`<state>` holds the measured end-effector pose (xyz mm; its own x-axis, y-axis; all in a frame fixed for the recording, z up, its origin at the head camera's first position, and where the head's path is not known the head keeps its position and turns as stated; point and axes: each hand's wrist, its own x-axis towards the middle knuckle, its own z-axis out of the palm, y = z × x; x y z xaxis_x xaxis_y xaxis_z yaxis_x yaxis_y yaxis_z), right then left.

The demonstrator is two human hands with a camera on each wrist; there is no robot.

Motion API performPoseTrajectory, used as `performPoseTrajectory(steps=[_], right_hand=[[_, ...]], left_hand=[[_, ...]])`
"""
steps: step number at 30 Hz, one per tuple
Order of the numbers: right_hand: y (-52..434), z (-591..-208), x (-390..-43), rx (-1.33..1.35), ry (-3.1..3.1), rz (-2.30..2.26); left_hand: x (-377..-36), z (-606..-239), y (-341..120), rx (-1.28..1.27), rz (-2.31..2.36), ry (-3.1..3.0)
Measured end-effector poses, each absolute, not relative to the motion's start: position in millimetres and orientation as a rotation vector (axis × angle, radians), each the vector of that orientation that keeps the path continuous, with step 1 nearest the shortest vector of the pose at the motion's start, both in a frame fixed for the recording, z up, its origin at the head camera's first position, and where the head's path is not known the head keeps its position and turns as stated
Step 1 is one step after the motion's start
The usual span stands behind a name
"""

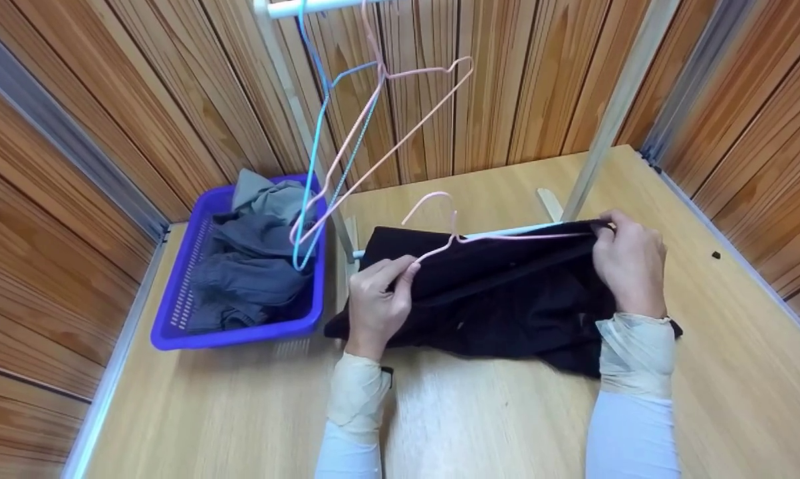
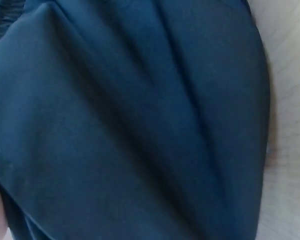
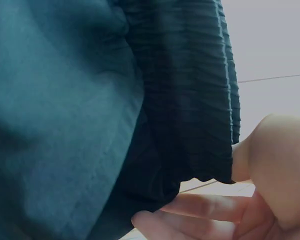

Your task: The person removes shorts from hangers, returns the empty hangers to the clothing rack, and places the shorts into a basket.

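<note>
Black shorts (image 1: pixel 526 313) with a gathered elastic waistband (image 3: pixel 190 95) are stretched between my two hands. My left hand (image 1: pixel 378 299) pinches the left arm of a pink clothes hanger (image 1: pixel 439 251), thumb on top, at the left side of the shorts. The hanger's hook stands up above the waistband, and its right arm runs along the waist opening. At the right end, my right hand (image 1: pixel 629 259) grips the waistband near the hanger's right tip. Dark cloth (image 2: pixel 130 125) fills most of the left wrist view. The hanger's lower bar is hidden by the shorts.
A purple basket (image 1: pixel 240 340) with grey and dark folded clothes (image 1: pixel 250 273) stands at the left. Above it, a blue hanger (image 1: pixel 318 133) and another pink hanger (image 1: pixel 413 130) hang from a white rack rail (image 1: pixel 320 6). A rack post (image 1: pixel 619 113) rises behind my right hand.
</note>
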<state>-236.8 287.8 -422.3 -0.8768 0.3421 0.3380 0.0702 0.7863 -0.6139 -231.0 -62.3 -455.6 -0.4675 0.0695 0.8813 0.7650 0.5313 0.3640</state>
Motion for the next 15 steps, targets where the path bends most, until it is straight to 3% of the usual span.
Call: performPoseTrajectory(steps=[15], right_hand=[[283.8,-424.6,-240.2,-0.406,-2.554,0.944]], left_hand=[[-219.4,-438.3,-59.2,-0.697,-0.978,-1.888]])
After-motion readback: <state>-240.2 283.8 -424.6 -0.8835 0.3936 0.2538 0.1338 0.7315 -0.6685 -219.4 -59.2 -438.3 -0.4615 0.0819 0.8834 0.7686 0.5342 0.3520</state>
